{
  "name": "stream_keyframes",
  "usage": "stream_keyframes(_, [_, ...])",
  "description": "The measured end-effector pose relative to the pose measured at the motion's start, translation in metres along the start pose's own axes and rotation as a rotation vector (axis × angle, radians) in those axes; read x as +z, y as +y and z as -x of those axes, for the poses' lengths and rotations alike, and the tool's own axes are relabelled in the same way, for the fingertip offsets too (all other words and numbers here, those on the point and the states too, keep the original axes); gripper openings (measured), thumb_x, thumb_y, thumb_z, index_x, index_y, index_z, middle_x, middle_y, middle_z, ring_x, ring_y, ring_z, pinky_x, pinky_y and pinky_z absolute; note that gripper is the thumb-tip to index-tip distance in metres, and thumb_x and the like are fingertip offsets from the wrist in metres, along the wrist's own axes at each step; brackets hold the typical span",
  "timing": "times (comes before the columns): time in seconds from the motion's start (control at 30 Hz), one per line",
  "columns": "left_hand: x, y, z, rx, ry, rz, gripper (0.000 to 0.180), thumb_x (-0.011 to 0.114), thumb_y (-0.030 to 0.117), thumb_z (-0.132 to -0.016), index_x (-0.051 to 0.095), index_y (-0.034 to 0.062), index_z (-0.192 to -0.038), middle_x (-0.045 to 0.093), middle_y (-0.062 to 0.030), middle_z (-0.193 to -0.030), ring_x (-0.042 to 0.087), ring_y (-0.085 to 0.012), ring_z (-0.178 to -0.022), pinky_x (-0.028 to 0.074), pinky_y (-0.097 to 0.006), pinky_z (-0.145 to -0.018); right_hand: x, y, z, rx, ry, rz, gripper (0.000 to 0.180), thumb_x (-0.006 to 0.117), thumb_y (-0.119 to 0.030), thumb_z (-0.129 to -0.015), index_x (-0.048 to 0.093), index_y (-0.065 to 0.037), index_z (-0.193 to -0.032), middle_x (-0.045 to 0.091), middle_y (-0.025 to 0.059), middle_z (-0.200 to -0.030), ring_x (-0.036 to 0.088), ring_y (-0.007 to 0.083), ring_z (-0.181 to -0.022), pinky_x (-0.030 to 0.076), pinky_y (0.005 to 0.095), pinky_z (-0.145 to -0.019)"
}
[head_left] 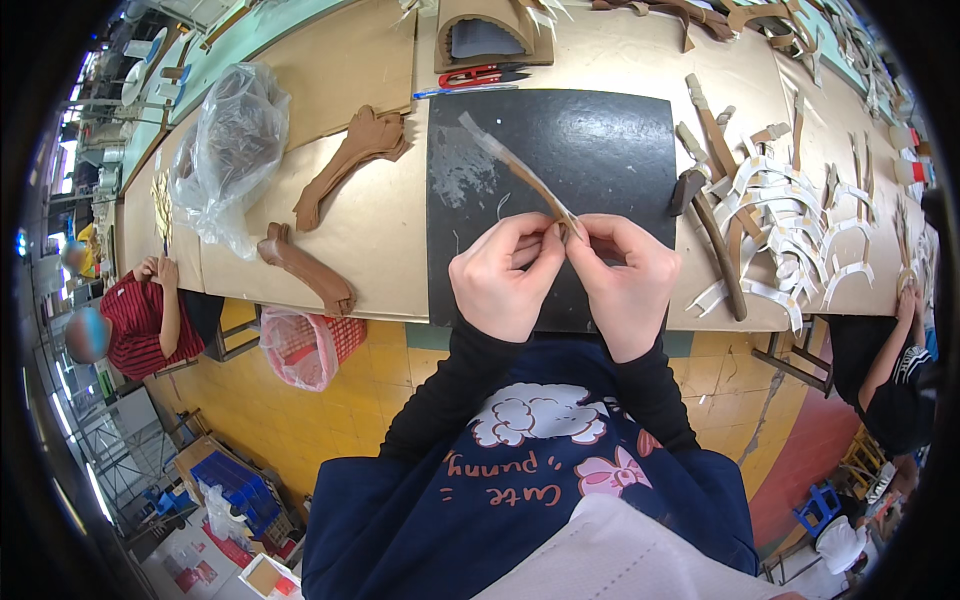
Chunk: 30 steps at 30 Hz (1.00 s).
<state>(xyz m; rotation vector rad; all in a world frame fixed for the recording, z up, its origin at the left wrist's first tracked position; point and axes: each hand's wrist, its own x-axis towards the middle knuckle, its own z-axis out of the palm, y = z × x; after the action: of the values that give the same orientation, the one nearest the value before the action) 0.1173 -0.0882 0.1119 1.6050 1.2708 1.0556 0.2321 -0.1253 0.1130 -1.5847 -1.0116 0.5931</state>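
Note:
Both my hands meet over a black cutting mat [600, 140] at the table's near edge. My left hand [500, 275] and my right hand [625, 275] pinch the near end of a long curved brown strip [520, 170] with a pale, translucent backing that runs up and to the left over the mat. The fingertips of both hands close on the strip's end at about the same spot. My sleeves are black, above a dark blue apron.
Several white curved backing strips [790, 230] and brown strips [715, 235] lie right of the mat. Stacks of brown cut pieces [350, 160] and a clear plastic bag [225, 150] lie left. Red-handled scissors [480, 75] are behind the mat. A pink basket [310, 345] stands below; people sit at both sides.

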Motion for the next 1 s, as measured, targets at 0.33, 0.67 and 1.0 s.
stream_keyframes(0.33, [-0.021,-0.012,-0.015,-0.097,-0.253,0.272,0.022,0.075,0.005,-0.089,0.072,-0.0051,-0.109,0.074,-0.0081,-0.091,0.069,-0.0114,-0.09,0.057,-0.024,-0.072,-0.006,-0.005,-0.001,-0.176,-0.064,0.006,0.007,0.069,0.005,-0.087,0.071,0.007,-0.093,0.073,0.013,-0.092,0.071,0.0167,-0.081,0.056,0.0264,-0.074])
stream_keyframes(0.67, [-0.049,-0.038,-0.021,-0.307,-0.438,0.874,0.02,0.067,0.007,-0.097,0.069,-0.0048,-0.113,0.073,-0.0106,-0.102,0.067,-0.0116,-0.081,0.052,-0.024,-0.068,-0.003,0.001,-0.003,0.36,-0.196,-0.643,0.012,0.069,-0.004,-0.094,0.072,0.004,-0.102,0.071,0.0057,-0.095,0.068,0.011,-0.085,0.054,0.025,-0.079])
stream_keyframes(1.0, [-0.05,-0.034,-0.024,-0.347,-0.466,0.712,0.016,0.06,0.004,-0.1,0.062,-0.0049,-0.114,0.07,-0.0116,-0.108,0.068,-0.0161,-0.097,0.056,-0.029,-0.085,-0.007,0.005,-0.003,0.354,-0.371,-0.677,0.012,0.069,-0.003,-0.093,0.072,0.006,-0.101,0.072,0.0051,-0.09,0.068,0.009,-0.08,0.055,0.0225,-0.074])
